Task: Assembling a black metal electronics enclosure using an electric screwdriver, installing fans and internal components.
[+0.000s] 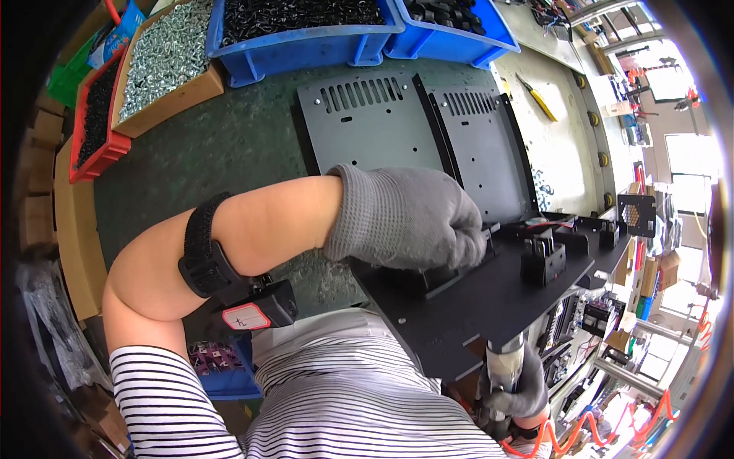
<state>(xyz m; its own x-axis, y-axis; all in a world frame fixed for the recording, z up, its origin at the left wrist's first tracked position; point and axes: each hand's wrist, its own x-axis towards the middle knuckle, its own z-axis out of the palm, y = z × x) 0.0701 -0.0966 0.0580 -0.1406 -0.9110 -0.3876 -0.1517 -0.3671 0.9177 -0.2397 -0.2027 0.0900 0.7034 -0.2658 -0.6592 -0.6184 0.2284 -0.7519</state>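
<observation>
Head view: left hand (409, 218) fisted on flat black metal panel (474, 298); right hand (520, 386) grips silver driver (505, 363) beneath.

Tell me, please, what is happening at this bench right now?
A person in a striped shirt is working on a black metal plate that carries small black brackets. The left hand, in a grey knit glove, presses down on a part on top of the plate. The right hand, also gloved, grips a powered screwdriver held upright beneath the plate's near edge. Two more black vented panels lie behind on the green table, with boxes of screws and blue bins along the far side.
</observation>
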